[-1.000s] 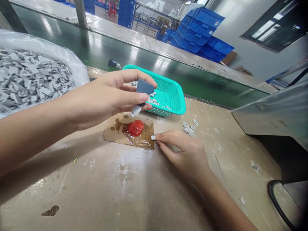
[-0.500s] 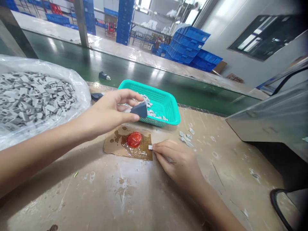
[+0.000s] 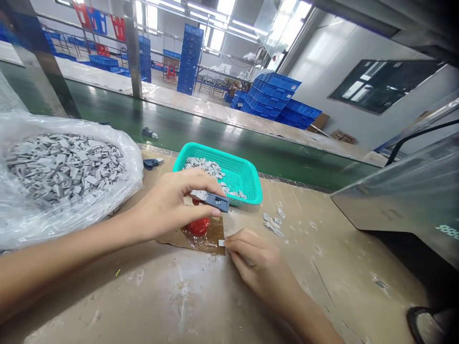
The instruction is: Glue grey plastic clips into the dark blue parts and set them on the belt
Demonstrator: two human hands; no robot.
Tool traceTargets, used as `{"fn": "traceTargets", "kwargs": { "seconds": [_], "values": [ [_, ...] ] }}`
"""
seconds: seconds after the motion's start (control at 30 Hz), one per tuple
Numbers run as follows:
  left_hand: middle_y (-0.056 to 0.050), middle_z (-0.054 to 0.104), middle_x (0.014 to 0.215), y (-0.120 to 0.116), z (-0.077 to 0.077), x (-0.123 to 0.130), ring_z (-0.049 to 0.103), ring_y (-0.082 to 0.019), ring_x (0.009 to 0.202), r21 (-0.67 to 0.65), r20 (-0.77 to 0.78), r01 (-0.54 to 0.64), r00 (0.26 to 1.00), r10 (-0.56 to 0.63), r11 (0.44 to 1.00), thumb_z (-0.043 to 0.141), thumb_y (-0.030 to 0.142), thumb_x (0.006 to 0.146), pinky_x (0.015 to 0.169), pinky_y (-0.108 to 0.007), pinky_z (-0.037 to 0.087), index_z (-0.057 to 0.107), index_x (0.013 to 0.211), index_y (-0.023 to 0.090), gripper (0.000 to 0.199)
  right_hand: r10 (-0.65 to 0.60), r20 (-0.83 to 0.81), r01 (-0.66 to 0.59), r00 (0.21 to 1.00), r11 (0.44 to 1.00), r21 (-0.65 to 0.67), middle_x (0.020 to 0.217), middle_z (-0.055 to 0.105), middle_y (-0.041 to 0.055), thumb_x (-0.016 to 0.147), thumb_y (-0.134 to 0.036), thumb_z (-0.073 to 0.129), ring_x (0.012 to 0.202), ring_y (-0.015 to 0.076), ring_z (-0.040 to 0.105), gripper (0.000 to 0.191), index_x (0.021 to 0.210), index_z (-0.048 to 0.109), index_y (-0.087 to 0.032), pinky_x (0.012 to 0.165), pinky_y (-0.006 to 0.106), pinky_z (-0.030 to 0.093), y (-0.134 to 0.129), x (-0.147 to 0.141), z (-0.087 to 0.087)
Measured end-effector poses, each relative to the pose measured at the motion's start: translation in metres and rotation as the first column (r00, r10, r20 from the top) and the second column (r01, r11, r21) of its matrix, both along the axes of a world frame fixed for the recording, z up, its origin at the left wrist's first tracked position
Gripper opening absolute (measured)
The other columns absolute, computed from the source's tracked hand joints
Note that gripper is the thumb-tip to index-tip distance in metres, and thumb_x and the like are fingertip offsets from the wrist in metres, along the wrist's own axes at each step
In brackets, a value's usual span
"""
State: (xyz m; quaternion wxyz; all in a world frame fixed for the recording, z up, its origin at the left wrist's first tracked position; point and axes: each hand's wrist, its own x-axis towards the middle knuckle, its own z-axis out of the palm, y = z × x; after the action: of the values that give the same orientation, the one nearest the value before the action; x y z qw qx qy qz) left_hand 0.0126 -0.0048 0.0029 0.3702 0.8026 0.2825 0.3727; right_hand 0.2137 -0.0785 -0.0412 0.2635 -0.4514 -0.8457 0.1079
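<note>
At the far left a clear plastic bag (image 3: 135,155) stands open, heaped with small grey pieces (image 3: 64,167). Just right of it, a dark part with a pale tip (image 3: 151,164) lies on the worktable (image 3: 150,306), and beyond that a similar dark part (image 3: 149,133) rests on the green conveyor (image 3: 215,130). The left hand (image 3: 179,203) is partly closed, its thumb and fingers pinching a blue-grey block (image 3: 217,203) whose light end points left; the block is held above the table, in front of the teal basket (image 3: 256,188), which contains more grey pieces. Below this hand, a glossy red object (image 3: 199,226), perhaps a cap though partly hidden, sits on a wet piece of cardboard (image 3: 215,244). At the cardboard's right edge the right hand (image 3: 253,258) has thumb and forefinger closed on a small pale piece (image 3: 221,242). Farther right, several loose grey pieces (image 3: 277,221) lie in a cluster on the table, well apart from a metal housing (image 3: 390,200).
</note>
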Motion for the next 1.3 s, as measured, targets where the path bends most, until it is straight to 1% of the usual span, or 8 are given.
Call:
{"fn": "traceTargets", "kwargs": {
  "seconds": [0.2, 0.37, 0.53, 0.9, 1.07, 1.2, 1.23, 1.3],
  "values": [
    [-0.003, 0.063, 0.088, -0.005, -0.004, 0.002, 0.057, -0.018, 0.084, -0.237, 0.052, 0.019, 0.999, -0.006, 0.971, 0.063, 0.022, 0.068, 0.069, -0.027, 0.046, 0.062, 0.078, 0.017, 0.012, -0.127, -0.154, 0.144, 0.980, 0.984, 0.105, 0.078, 0.064, 0.0026, 0.079, -0.007, 0.049, 0.072, 0.0173, 0.059, 0.019, 0.082, 0.063, -0.020, 0.063, 0.029, 0.048, -0.004, -0.001, 0.015],
    [-0.003, 0.063, 0.094, -0.013, -0.006, 0.004, 0.057, -0.017, 0.084, -0.204, 0.066, 0.090, 0.995, -0.078, 0.975, 0.059, 0.019, 0.070, 0.073, -0.026, 0.045, 0.056, 0.078, 0.017, 0.009, -0.063, -0.148, 0.083, 0.987, 0.988, 0.131, 0.075, 0.063, 0.0033, 0.079, -0.010, 0.051, 0.068, 0.0181, 0.059, 0.016, 0.079, 0.063, -0.020, 0.057, 0.028, 0.049, -0.002, -0.004, 0.016],
    [-0.002, 0.064, 0.086, -0.017, 0.000, 0.004, 0.058, -0.017, 0.080, -0.173, -0.044, 0.079, 0.995, -0.088, 0.982, 0.056, 0.022, 0.073, 0.071, -0.025, 0.043, 0.061, 0.085, 0.017, 0.014, -0.214, -0.423, 0.288, 0.881, 0.950, 0.120, 0.080, 0.063, 0.0016, 0.076, -0.010, 0.058, 0.074, 0.0174, 0.059, 0.016, 0.082, 0.065, -0.023, 0.068, 0.027, 0.051, -0.006, -0.004, 0.036],
    [0.001, 0.061, 0.067, -0.031, -0.003, 0.013, 0.051, -0.012, 0.060, -0.285, -0.038, 0.092, 0.993, -0.107, 0.954, 0.060, 0.028, 0.071, 0.052, -0.020, 0.036, 0.062, 0.074, 0.016, 0.013, -0.085, -0.495, 0.157, 0.865, 0.982, 0.106, 0.081, 0.063, 0.0040, 0.077, -0.006, 0.056, 0.078, 0.0195, 0.059, 0.022, 0.084, 0.066, -0.024, 0.068, 0.033, 0.051, -0.015, -0.021, 0.029],
    [0.000, 0.058, 0.073, -0.034, -0.004, 0.020, 0.052, -0.012, 0.065, -0.622, 0.307, 0.203, 0.952, -0.003, 0.757, 0.064, 0.029, 0.069, 0.062, -0.022, 0.042, 0.060, 0.076, 0.016, 0.015, -0.008, -0.427, 0.085, 0.904, 0.983, 0.162, 0.107, 0.053, 0.0070, 0.079, -0.004, 0.050, 0.098, 0.0208, 0.052, 0.037, 0.109, 0.058, -0.025, 0.083, 0.036, 0.046, -0.016, -0.025, 0.031],
    [-0.004, 0.053, 0.089, -0.032, 0.010, 0.024, 0.053, -0.011, 0.074, -0.692, 0.606, 0.419, 0.780, 0.157, 0.587, 0.050, 0.027, 0.079, 0.070, -0.023, 0.042, 0.049, 0.087, 0.017, 0.012, -0.025, -0.345, 0.080, 0.938, 0.986, 0.145, 0.120, 0.045, 0.0075, 0.080, -0.011, 0.048, 0.109, 0.0225, 0.045, 0.040, 0.118, 0.050, -0.025, 0.090, 0.037, 0.043, 0.006, -0.038, 0.045],
    [-0.004, 0.051, 0.088, -0.027, 0.016, 0.023, 0.053, -0.010, 0.074, -0.678, 0.631, 0.420, 0.753, 0.185, 0.604, 0.044, 0.025, 0.082, 0.070, -0.022, 0.042, 0.046, 0.088, 0.017, 0.011, -0.017, -0.353, 0.064, 0.936, 0.991, 0.121, 0.119, 0.045, 0.0071, 0.081, -0.013, 0.049, 0.108, 0.0225, 0.045, 0.039, 0.118, 0.049, -0.025, 0.090, 0.037, 0.044, 0.016, -0.042, 0.051],
    [-0.003, 0.047, 0.081, -0.007, 0.027, 0.018, 0.050, -0.009, 0.066, -0.612, 0.539, 0.223, 0.820, 0.194, 0.759, 0.030, 0.022, 0.084, 0.065, -0.021, 0.041, 0.037, 0.095, 0.017, 0.014, 0.005, -0.418, 0.029, 0.908, 0.997, 0.076, 0.115, 0.049, 0.0073, 0.081, -0.019, 0.050, 0.105, 0.0223, 0.048, 0.042, 0.121, 0.044, -0.026, 0.087, 0.038, 0.046, 0.040, -0.049, 0.062]
  ]
}}
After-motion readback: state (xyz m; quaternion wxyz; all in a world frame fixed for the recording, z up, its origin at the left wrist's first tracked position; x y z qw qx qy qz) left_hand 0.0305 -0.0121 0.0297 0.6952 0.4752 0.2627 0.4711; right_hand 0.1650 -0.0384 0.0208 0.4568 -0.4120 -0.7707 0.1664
